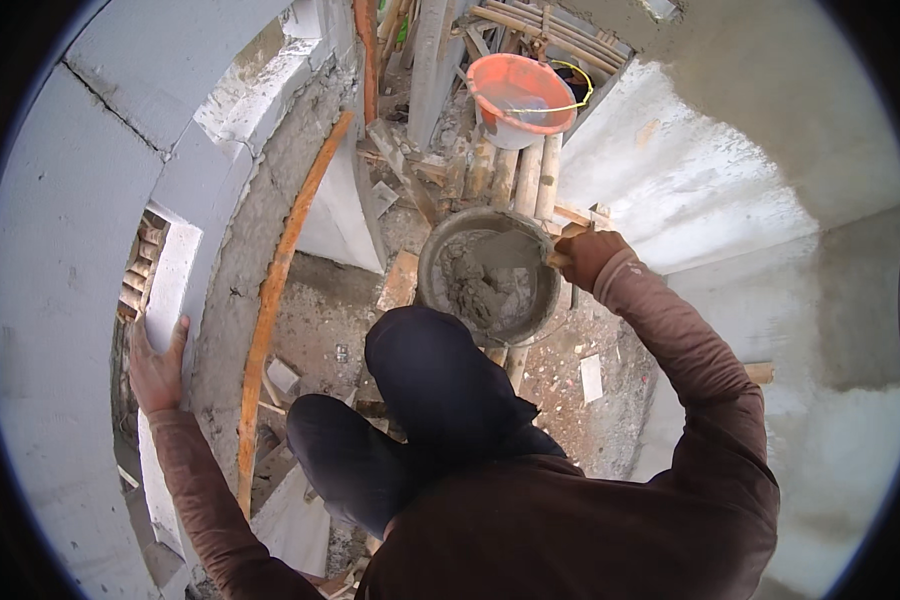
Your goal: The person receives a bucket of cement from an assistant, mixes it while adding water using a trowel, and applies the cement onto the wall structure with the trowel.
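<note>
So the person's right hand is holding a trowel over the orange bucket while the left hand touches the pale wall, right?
Not quite: the head view shows the right hand holding the trowel over the dark bucket, not the orange bucket. The left hand does touch the pale wall.

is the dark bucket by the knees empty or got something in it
Not empty: lumpy grey mix lies inside the bucket, below its rim; how deep, I cannot tell.
</note>
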Motion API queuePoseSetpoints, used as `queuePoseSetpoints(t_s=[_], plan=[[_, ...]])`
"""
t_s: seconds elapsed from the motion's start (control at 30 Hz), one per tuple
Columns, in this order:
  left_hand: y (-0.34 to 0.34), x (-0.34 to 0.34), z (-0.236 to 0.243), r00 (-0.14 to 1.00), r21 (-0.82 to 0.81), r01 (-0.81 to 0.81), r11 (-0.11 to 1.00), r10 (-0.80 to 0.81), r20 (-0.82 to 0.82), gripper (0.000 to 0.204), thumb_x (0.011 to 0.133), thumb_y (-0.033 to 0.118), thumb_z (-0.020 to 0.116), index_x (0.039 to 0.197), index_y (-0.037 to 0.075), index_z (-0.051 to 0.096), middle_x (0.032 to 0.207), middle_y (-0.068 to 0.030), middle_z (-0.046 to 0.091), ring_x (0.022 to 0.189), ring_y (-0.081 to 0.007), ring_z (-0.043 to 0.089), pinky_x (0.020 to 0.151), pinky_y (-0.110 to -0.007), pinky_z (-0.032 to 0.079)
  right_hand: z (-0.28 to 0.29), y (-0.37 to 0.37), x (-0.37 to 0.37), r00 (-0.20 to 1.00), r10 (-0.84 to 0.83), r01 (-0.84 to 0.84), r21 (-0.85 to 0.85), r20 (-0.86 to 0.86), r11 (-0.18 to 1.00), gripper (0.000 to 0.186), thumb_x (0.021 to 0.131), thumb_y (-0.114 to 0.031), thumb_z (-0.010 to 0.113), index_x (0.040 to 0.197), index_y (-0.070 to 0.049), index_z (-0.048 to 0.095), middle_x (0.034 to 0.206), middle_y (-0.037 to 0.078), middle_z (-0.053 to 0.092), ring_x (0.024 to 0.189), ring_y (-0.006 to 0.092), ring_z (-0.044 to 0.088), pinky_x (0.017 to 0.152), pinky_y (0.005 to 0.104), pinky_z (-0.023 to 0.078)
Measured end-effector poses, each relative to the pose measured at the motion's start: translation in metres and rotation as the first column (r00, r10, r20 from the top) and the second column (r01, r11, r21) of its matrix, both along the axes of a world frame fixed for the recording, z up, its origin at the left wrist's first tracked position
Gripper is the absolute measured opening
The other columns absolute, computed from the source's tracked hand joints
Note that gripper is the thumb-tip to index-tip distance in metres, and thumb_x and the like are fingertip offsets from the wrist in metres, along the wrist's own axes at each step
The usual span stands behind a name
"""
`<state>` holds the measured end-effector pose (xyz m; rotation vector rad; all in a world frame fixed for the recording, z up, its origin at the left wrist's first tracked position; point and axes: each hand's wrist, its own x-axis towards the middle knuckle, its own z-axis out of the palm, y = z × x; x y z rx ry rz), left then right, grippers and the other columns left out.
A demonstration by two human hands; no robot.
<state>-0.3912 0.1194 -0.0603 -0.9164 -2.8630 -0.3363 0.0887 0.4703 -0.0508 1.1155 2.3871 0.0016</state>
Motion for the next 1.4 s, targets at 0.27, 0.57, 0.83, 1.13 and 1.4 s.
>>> queuePoseSetpoints(t_s=[0.27,0.57,0.83,1.13,1.4], plan=[[-0.006,-0.009,-0.011,0.999,-0.043,0.001,0.999,-0.003,-0.048,0.089,0.081,0.066,0.065,0.137,-0.001,0.05,0.136,-0.0238,0.055,0.128,-0.0379,0.051,0.106,-0.047,0.039,-0.125,-0.026,-0.003,0.892,-0.451,0.442,-0.295,0.04,0.847,0.032,0.088,-0.027,0.062,0.106,-0.003,0.072,0.105,0.02,0.071,0.102,0.0342,0.068,0.088,0.0431,0.053],[-0.003,-0.006,-0.006,0.997,-0.021,0.043,0.999,-0.044,-0.06,0.076,0.085,0.056,0.068,0.131,-0.002,0.054,0.126,-0.0267,0.06,0.121,-0.0416,0.055,0.1,-0.045,0.043,-0.195,-0.054,-0.019,0.119,-0.915,0.324,-0.886,0.386,-0.332,0.038,0.098,-0.039,0.052,0.093,-0.003,0.062,0.071,0.004,0.06,0.058,0.0137,0.058,0.049,0.0295,0.046],[-0.003,0.0,-0.001,1.0,-0.016,0.009,1.0,-0.009,0.001,0.088,0.082,0.064,0.066,0.134,-0.006,0.051,0.131,-0.0269,0.056,0.124,-0.0399,0.053,0.103,-0.045,0.042,-0.172,-0.068,0.019,-0.106,-0.65,-0.606,-0.567,0.753,-0.558,0.046,0.101,-0.037,0.043,0.117,0.006,0.051,0.079,0.006,0.056,0.054,0.0099,0.052,0.046,0.0232,0.042],[-0.004,-0.001,-0.007,0.998,-0.005,0.004,1.0,-0.004,-0.061,0.074,0.087,0.055,0.066,0.129,-0.004,0.054,0.123,-0.0274,0.06,0.119,-0.0412,0.055,0.1,-0.044,0.043,-0.061,-0.053,0.077,0.065,-0.967,-0.034,-0.967,0.248,-0.251,0.044,0.102,-0.036,0.04,0.118,0.003,0.053,0.075,0.006,0.06,0.055,0.013,0.058,0.047,0.0292,0.049],[-0.003,-0.001,-0.004,0.998,-0.032,-0.049,0.998,0.048,-0.039,0.086,0.081,0.063,0.067,0.134,-0.003,0.052,0.131,-0.0254,0.057,0.124,-0.0395,0.054,0.103,-0.044,0.042,-0.104,-0.012,-0.019,0.954,-0.279,0.263,-0.141,-0.112,0.955,0.031,0.088,-0.025,0.056,0.106,-0.004,0.068,0.103,0.022,0.07,0.098,0.0349,0.068,0.087,0.043,0.053]])
